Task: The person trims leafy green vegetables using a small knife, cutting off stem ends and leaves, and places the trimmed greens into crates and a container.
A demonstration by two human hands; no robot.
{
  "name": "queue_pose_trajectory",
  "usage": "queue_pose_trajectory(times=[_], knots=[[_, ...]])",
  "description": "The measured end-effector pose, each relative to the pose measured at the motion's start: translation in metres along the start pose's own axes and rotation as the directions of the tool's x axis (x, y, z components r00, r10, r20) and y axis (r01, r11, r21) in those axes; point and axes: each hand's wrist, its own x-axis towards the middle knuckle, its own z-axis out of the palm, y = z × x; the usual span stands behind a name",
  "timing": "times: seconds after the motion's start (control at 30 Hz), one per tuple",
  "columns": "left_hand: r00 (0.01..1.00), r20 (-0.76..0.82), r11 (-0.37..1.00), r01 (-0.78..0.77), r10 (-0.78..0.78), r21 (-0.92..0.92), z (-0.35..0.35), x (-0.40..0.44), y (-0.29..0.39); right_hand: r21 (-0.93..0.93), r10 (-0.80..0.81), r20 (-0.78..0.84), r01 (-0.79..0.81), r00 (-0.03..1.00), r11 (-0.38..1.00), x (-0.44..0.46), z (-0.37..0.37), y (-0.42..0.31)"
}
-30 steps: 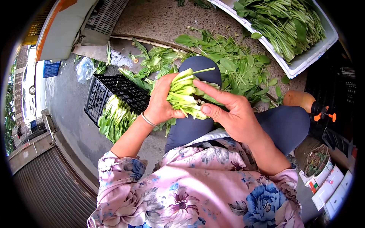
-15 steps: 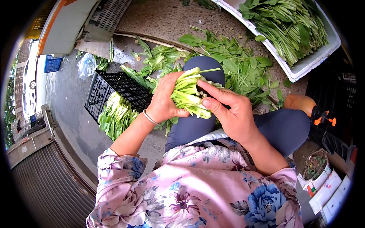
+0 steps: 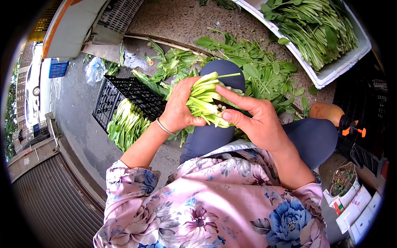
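Note:
My left hand (image 3: 180,103) is wrapped around a bunch of leafy greens (image 3: 202,97), its pale cut stalk ends facing up towards me over my knee. At the right side of the bunch, my right hand (image 3: 258,120) has its thumb and forefinger on either side of the stalk ends. A dark, thin blade, which looks like a small knife (image 3: 230,106), shows between that thumb and forefinger, against several white stalk ends. Its handle is hidden in the hand. One thin stalk sticks out to the right at the top of the bunch.
A black crate (image 3: 131,94) stands at left beside a stack of greens (image 3: 127,126). Loose leaves (image 3: 262,74) cover the ground ahead. A white foam box (image 3: 314,78) full of greens is at upper right. An orange-nozzled bottle (image 3: 326,112) stands by my right knee.
The dark blade between my right thumb and forefinger shows more now. My right hand has shifted slightly; my left hand and the bunch stay almost in place.

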Motion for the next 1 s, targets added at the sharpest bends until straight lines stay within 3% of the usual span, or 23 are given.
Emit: queue_pose_trajectory(times=[0.3,0.37,0.5,0.6,0.7,0.83,1.0], knots=[[1.000,-0.025,1.000,-0.016,0.016,0.009,0.001,0.000,-0.001,0.088,0.002,-0.020,0.000,1.000,0.996,0.000,0.004,0.008],[0.999,-0.028,1.000,-0.026,0.026,0.006,0.000,0.000,0.001,-0.104,-0.106,-0.084,0.097,0.991,0.990,0.001,0.006,0.007],[1.000,-0.017,1.000,-0.013,0.013,0.010,0.001,0.001,0.001,-0.146,-0.161,-0.163,0.137,0.973,0.980,0.000,0.010,0.014],[1.000,-0.003,0.999,-0.028,0.028,0.022,0.001,0.000,-0.001,-0.032,-0.140,-0.517,0.144,0.844,0.989,0.002,0.005,0.019],[0.999,-0.027,0.999,-0.031,0.031,0.008,0.004,-0.002,-0.004,0.141,0.056,-0.329,-0.009,0.943,0.990,-0.016,0.006,0.007],[0.999,-0.016,0.996,0.036,-0.037,-0.086,0.006,-0.001,-0.002,0.017,-0.050,-0.225,0.055,0.973,0.998,-0.031,0.027,0.004],[1.000,-0.025,1.000,0.001,0.000,0.015,0.006,-0.002,-0.002,0.006,-0.060,-0.229,0.063,0.971,0.998,-0.028,0.029,0.008]])
